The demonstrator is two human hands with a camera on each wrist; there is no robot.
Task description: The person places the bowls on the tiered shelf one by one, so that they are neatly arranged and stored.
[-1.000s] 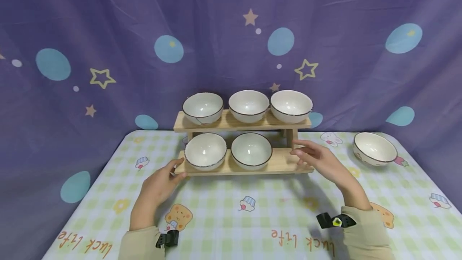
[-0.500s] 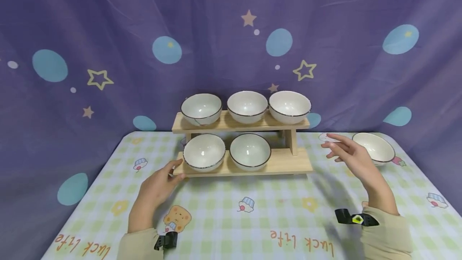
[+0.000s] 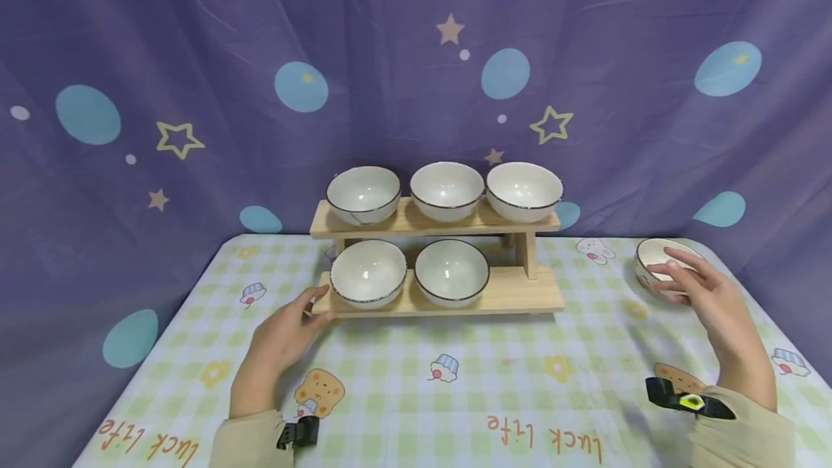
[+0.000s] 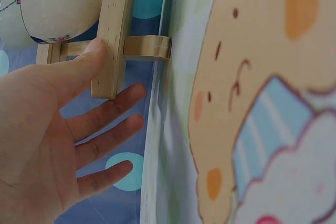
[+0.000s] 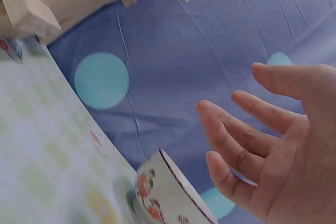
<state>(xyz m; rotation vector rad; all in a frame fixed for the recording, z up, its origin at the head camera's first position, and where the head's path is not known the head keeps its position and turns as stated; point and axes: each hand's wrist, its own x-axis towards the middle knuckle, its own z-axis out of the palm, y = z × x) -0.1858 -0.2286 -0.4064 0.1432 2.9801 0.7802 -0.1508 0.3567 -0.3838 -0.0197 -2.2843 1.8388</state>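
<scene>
A two-tier wooden rack [image 3: 520, 293] stands at the back middle of the table, with three white dark-rimmed bowls on its top shelf [image 3: 416, 221] and two on the lower one. My left hand [image 3: 286, 331] rests flat-fingered against the lower shelf's left end [image 4: 107, 51], thumb on the wood. A single white bowl [image 3: 653, 260] with a small picture on its side [image 5: 168, 198] sits on the table at the far right. My right hand [image 3: 705, 295] hovers open just in front of that bowl, fingers spread, holding nothing.
The table wears a green-and-white checked cloth [image 3: 455, 396] with cartoon prints. A purple curtain [image 3: 195, 56] with stars and blue dots hangs close behind the rack. The right third of the lower shelf carries no bowl.
My right hand has swung from the rack's right end across to the loose bowl at the far right. The left hand has stayed at the shelf's left end.
</scene>
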